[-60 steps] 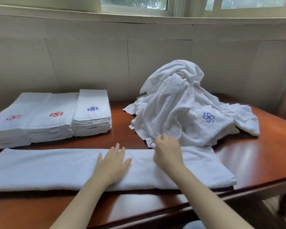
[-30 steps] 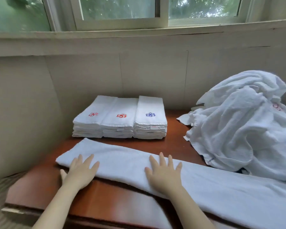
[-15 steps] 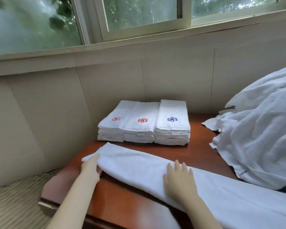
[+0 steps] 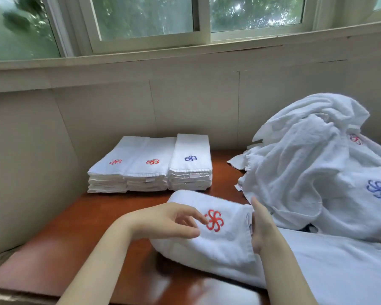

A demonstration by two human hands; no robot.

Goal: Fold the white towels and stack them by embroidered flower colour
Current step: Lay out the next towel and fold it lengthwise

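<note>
White towel (image 4: pixel 218 245), red flower (image 4: pixel 214 220) up, lies folded on the counter (image 4: pixel 86 234) — left hand (image 4: pixel 163 221) fingers loosely curled, gripping nothing, tips just beside the flower. Right hand (image 4: pixel 261 227) fingers look straight, against the fold's right edge.

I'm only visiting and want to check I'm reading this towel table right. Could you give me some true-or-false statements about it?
1. The towel between the left hand and right hand shows a red flower. True.
2. Three folded stacks stand at the back of the table. True.
3. The blue-flower stack is leftmost. False: it is rightmost, and the other two show red flowers.
4. The loose heap lies on the left. False: it is on the right.
</note>
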